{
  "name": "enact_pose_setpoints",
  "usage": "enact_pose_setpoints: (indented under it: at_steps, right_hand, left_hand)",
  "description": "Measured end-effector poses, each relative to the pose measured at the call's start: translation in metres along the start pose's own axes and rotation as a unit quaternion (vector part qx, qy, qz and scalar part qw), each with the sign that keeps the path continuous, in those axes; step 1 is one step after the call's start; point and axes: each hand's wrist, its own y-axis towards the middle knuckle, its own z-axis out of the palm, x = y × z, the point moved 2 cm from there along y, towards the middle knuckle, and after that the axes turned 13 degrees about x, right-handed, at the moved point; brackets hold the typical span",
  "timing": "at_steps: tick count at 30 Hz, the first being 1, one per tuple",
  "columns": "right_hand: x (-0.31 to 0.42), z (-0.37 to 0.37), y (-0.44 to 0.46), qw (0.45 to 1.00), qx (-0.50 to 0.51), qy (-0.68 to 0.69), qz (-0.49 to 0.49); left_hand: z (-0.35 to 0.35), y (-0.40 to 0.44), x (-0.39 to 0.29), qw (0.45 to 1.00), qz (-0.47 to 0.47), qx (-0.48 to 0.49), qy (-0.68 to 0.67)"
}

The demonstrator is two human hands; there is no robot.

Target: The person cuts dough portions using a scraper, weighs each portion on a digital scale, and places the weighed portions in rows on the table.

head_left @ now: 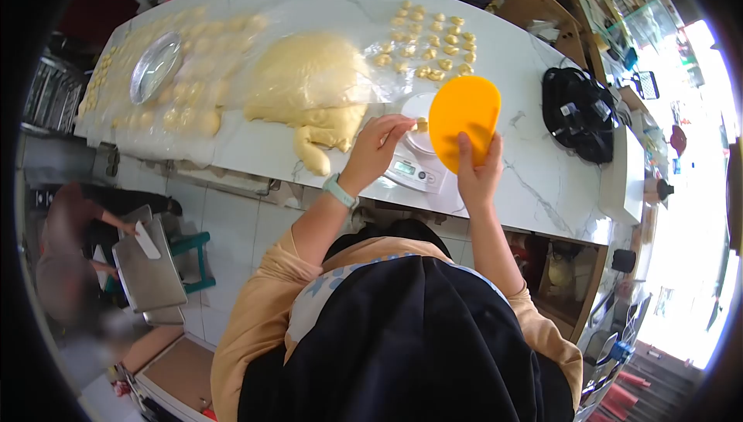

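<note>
My right hand (480,170) is closed round the lower edge of a yellow dough scraper (467,116), held upright over the right side of a white kitchen scale (416,176). At the scale's round plate, my left hand (381,143) pinches its fingertips at a small piece of dough (421,125). The scale's display is lit, but its digits are too small to read. Left of the scale lies a large mound of dough (309,73), partly under clear plastic sheet, with a thick strip of dough (311,156) sticking out toward me.
Several small dough pieces (451,39) lie in rows beyond the scale. At the left, plastic covers more dough balls, with a metal dish (156,68) on top. A black bag (576,112) sits on the right of the marble table (534,190). Another person (70,252) holds a tray at lower left.
</note>
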Motion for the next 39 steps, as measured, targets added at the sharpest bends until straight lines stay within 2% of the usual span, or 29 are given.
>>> enact_pose_setpoints:
  at_steps: [2,5,6,10,12,16,18,21,24,27,30,34,39]
  right_hand:
    - [-0.001,-0.022,-0.004,0.999,-0.025,-0.036,0.019]
    - [-0.006,-0.045,-0.017,0.994,-0.071,-0.065,0.058]
    - [-0.013,-0.051,-0.024,0.991,-0.087,-0.069,0.069]
    - [-0.032,-0.069,-0.047,0.981,-0.118,-0.047,0.147]
    - [-0.038,-0.073,-0.052,0.979,-0.133,-0.046,0.146]
    - [-0.039,-0.077,-0.053,0.979,-0.14,-0.045,0.141]
    - [-0.04,-0.08,-0.049,0.978,-0.136,-0.087,0.132]
    - [-0.04,-0.082,-0.042,0.975,-0.138,-0.109,0.133]
    - [-0.046,-0.084,-0.034,0.977,-0.136,-0.113,0.122]
    - [-0.055,-0.088,-0.023,0.977,-0.125,-0.116,0.128]
    - [-0.083,-0.093,-0.012,0.975,-0.118,-0.128,0.135]
    - [-0.121,-0.1,0.0,0.976,-0.113,-0.128,0.137]
    - [-0.161,-0.111,0.002,0.972,-0.16,-0.056,0.162]
  left_hand:
    - [0.013,0.016,0.019,0.995,0.032,0.082,0.043]
    - [0.018,0.017,0.01,0.991,-0.045,0.084,-0.099]
    - [0.023,0.015,0.012,0.97,-0.08,0.075,-0.218]
    - [0.014,0.005,0.013,0.983,-0.079,0.13,-0.099]
    - [0.014,0.007,0.011,0.984,-0.054,0.16,-0.054]
    - [0.019,0.018,0.018,0.988,-0.012,0.146,0.048]
    - [0.016,0.027,0.02,0.988,-0.003,0.136,0.07]
    - [0.012,0.032,0.021,0.986,-0.079,0.136,0.063]
    - [0.012,0.037,0.025,0.987,-0.06,0.137,-0.054]
    - [0.005,0.038,-0.014,0.982,-0.102,0.065,-0.148]
    - [0.003,0.035,-0.008,0.966,-0.096,0.023,-0.24]
    - [0.0,0.017,0.0,0.972,-0.113,-0.05,-0.198]
    - [0.001,0.002,-0.001,0.971,-0.166,-0.061,-0.162]
